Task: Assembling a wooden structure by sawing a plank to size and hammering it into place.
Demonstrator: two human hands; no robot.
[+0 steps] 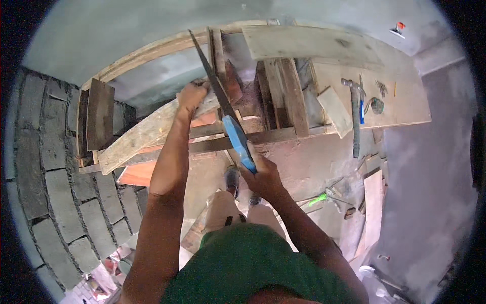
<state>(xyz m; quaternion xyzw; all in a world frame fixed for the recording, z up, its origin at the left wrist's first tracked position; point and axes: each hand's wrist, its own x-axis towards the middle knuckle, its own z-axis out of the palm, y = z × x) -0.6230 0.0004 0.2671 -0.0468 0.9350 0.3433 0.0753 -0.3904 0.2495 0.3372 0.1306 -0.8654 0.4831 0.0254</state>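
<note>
My right hand grips the blue handle of a handsaw. The long dark blade points up and away to the left, passing over the wooden frame. On the left, a pale, worn wooden plank lies slantwise across that frame. My left hand is closed over the plank's far end, close beside the blade. Whether the saw teeth touch the plank, I cannot tell. Reddish-orange boards show beneath the plank.
On the plywood top at right lie a claw hammer, a blue-handled tool, a round tape measure, several nails and a small piece of wood. Wood scraps and a green tool lie below. A block wall stands left.
</note>
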